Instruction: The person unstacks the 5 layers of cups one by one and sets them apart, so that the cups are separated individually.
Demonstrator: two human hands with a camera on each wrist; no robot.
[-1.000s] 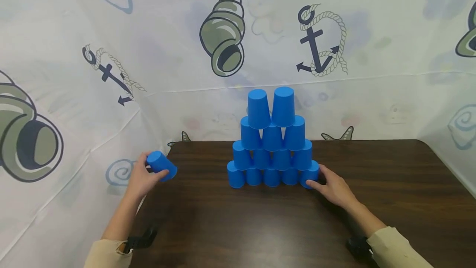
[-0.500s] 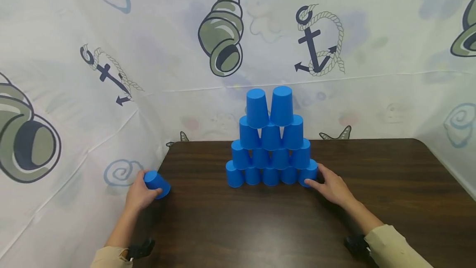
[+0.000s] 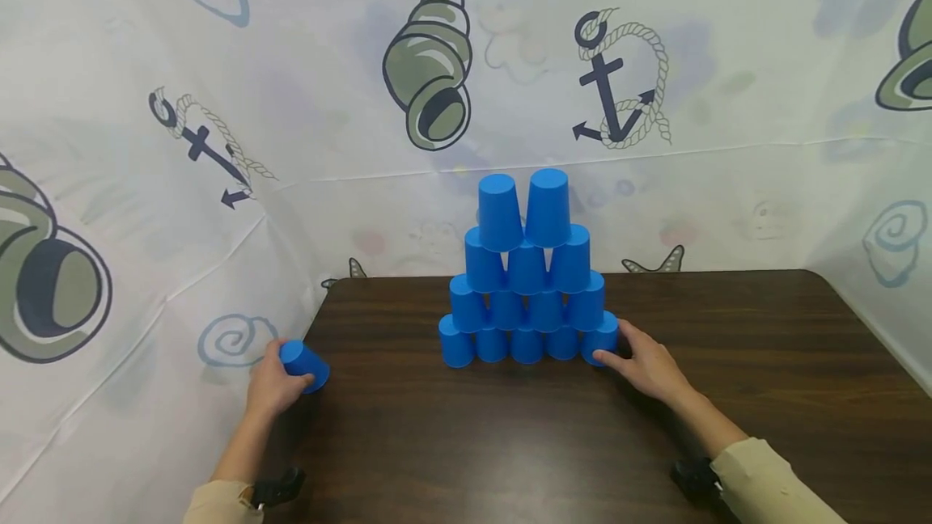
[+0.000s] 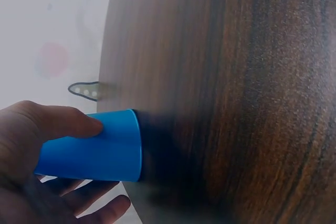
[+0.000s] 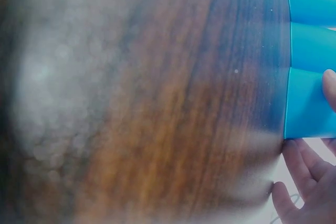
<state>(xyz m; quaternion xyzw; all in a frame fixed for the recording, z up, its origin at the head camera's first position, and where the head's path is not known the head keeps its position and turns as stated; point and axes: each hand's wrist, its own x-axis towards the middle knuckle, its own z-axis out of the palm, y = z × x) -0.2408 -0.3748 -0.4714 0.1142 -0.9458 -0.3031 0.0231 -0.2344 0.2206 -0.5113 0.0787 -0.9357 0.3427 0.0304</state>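
Hanging behind and to the left, a pale cloth backdrop [image 3: 349, 71] takes up most of the head view. Before it spreads a dark wood-grain table [image 3: 466, 443], its surface shiny near the middle. Toward the far side stands a stack of blue cups [image 3: 526, 269], all upside down, in rows of five, four, three and two from the bottom up. On the cloth above are printed a spiral shell [image 3: 429, 63] and, right of it, a roped anchor [image 3: 607, 95].

Two beige sleeves [image 3: 772, 479] enter from below. The right hand [image 3: 648, 362] holds the end cup [image 3: 601, 338] at the bottom right of the stack, thumb against its front, the other fingers round its outer side with gaps between them.

The left hand [image 3: 273, 382], at the table's left edge, grips a loose cup [image 3: 304, 366] well apart from the stack: thumb along one side, the other fingers spread beneath. This cup tilts, its wide rim toward the table; whether the rim touches the wood is hard to say from these angles. At each wrist sits a small black device [image 3: 277, 488].
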